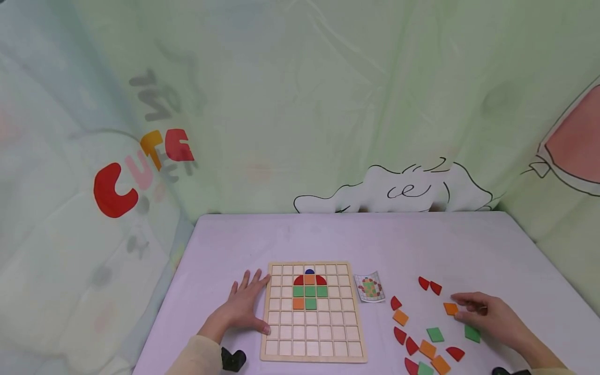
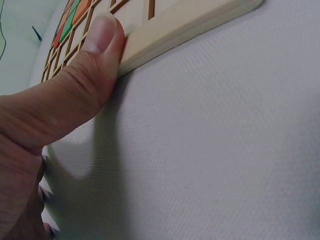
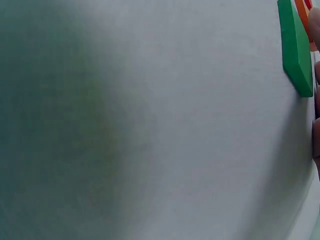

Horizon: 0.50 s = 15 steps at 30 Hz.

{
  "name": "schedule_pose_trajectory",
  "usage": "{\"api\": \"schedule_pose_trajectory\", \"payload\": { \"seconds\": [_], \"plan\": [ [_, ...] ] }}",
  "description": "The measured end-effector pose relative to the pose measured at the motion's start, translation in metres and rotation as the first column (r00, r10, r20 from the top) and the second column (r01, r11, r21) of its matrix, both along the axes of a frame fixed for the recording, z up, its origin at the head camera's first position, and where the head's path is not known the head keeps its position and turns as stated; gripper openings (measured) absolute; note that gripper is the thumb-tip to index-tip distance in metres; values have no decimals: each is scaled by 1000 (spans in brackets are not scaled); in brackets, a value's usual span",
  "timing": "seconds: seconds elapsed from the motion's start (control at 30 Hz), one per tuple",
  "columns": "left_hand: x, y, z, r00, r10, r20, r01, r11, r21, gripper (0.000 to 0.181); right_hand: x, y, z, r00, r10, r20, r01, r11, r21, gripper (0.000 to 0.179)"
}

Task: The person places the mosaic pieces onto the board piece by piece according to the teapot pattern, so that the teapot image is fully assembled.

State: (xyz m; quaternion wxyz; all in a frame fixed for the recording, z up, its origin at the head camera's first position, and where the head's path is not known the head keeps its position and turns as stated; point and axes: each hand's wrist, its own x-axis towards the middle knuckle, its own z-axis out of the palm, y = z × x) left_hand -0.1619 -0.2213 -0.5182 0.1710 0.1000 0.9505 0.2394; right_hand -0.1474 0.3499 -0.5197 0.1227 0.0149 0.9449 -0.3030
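Note:
My left hand (image 1: 242,306) lies with spread fingers along the left side of a wooden grid board (image 1: 360,344). Its thumb rests on the frame, as the left wrist view shows too. On the board sit a blue half-round tile (image 1: 309,271), red quarter-round tiles (image 1: 321,280), orange squares (image 1: 298,303) and green squares (image 1: 310,291). At the right, my right hand (image 1: 489,315) has thumb and index finger about a loose orange square tile (image 1: 450,309); the index fingertip looks slightly apart from it. A green square tile (image 2: 69,22) shows beyond the left thumb; another green tile (image 3: 295,47) lies by the right hand.
A small pattern card (image 1: 370,287) lies just right of the board. Several loose red (image 1: 399,335), orange (image 1: 427,349) and green tiles (image 1: 435,334) are scattered between card and right hand. A printed curtain (image 1: 281,130) hangs behind the pale table (image 1: 262,237).

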Motion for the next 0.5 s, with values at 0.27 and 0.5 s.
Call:
{"api": "schedule_pose_trajectory", "payload": {
  "seconds": [0.27, 0.5],
  "plan": [
    [-1, -1, -1, 1000, -7, -8, 6, 1000, -14, 130, -1, -1, -1, 998, 15, -55, -13, 999, 42, 47],
    [-1, 0, -2, 1000, -4, -2, 4, 1000, -15, 129, -1, -2, -2, 998, 0, -60, 3, 999, 53, 41]
  ]
}}
